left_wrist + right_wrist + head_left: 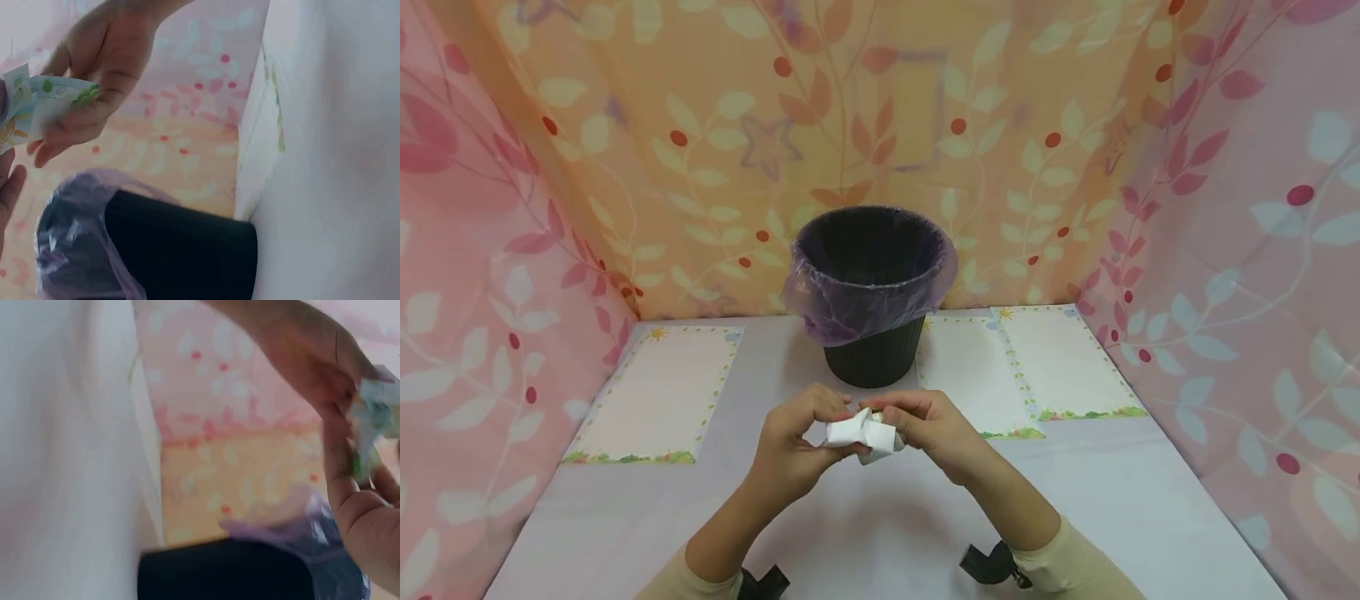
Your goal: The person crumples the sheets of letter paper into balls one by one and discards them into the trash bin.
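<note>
A folded, crumpled sheet of paper is held between both hands above the middle of the table, in front of the bin. Its outer side looks white in the head view; the wrist views show printed green leaves and pale blue on the paper. My left hand pinches its left side with thumb and fingers. On the other side my right hand grips the paper's right end between thumb and fingers. The right wrist view shows the paper partly hidden by fingers.
A black bin lined with a purple plastic bag stands behind the hands. One bordered sheet lies left on the white table; two more, a nearer sheet and a farther sheet, lie right. Patterned curtains surround the table.
</note>
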{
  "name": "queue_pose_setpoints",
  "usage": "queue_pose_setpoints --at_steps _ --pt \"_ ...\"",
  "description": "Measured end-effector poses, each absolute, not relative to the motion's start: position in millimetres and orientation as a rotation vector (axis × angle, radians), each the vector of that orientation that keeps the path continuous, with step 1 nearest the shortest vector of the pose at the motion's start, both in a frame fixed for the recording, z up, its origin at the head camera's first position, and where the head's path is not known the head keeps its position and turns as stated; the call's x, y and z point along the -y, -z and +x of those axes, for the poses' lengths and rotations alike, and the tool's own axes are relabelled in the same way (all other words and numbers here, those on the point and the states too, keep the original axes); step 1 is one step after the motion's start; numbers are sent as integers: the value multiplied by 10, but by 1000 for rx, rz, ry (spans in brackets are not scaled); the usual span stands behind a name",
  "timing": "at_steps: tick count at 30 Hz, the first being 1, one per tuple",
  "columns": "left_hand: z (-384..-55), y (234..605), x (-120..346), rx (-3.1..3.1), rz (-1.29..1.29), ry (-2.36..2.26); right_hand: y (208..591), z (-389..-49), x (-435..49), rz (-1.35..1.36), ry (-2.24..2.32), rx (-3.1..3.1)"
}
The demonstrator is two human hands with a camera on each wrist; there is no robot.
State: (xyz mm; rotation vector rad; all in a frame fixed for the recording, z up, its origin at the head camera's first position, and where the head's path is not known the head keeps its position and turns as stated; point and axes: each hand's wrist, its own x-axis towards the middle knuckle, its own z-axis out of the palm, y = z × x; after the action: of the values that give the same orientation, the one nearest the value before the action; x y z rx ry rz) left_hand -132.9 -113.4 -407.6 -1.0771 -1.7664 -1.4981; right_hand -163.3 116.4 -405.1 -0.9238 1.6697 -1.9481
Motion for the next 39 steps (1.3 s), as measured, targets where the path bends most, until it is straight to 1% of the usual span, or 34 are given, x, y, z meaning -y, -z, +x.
queue_pose_setpoints --at_steps 4,7,9,12,14,17,20,23,26,30,34,39 --pt "-1327 4095 1191 1843 -846 1706 3997 -1615 -1184 -1230 1832 -1923" --pt "-1318 4111 1184 1825 -780 1778 3975 -1559 -1143 -1335 1761 -2108" --pt "-1325 4122 1156 1778 -811 1718 3963 -1525 -1115 -1233 1794 -2148" --pt "-1352 4131 1112 1669 -901 1517 3945 -1503 -1107 -1048 1909 -2057" --pt "-1374 4134 1090 1614 -933 1361 3939 -1502 -1119 -975 1959 -1997" --pt "-1372 4140 1058 1655 -931 1244 3962 -1520 -1142 -1015 1981 -2025" --pt "-1320 4126 1035 1823 -909 1192 4007 -1559 -1171 -1051 2026 -2066" --pt "-1267 4108 1029 1971 -881 1209 4043 -1585 -1182 -1022 2075 -2082" --pt "-1233 4102 1040 2030 -826 1323 4042 -1570 -1177 -1007 2078 -2066" --pt "-1181 4077 1066 2035 -708 1517 3991 -1587 -1236 -1123 1943 -1964" --pt "-1130 4015 1112 2056 -576 1814 3934 -1656 -1364 -1264 1796 -1738" --pt "-1129 3975 1107 2018 -497 2219 3918 -1689 -1426 -1281 1791 -1593"
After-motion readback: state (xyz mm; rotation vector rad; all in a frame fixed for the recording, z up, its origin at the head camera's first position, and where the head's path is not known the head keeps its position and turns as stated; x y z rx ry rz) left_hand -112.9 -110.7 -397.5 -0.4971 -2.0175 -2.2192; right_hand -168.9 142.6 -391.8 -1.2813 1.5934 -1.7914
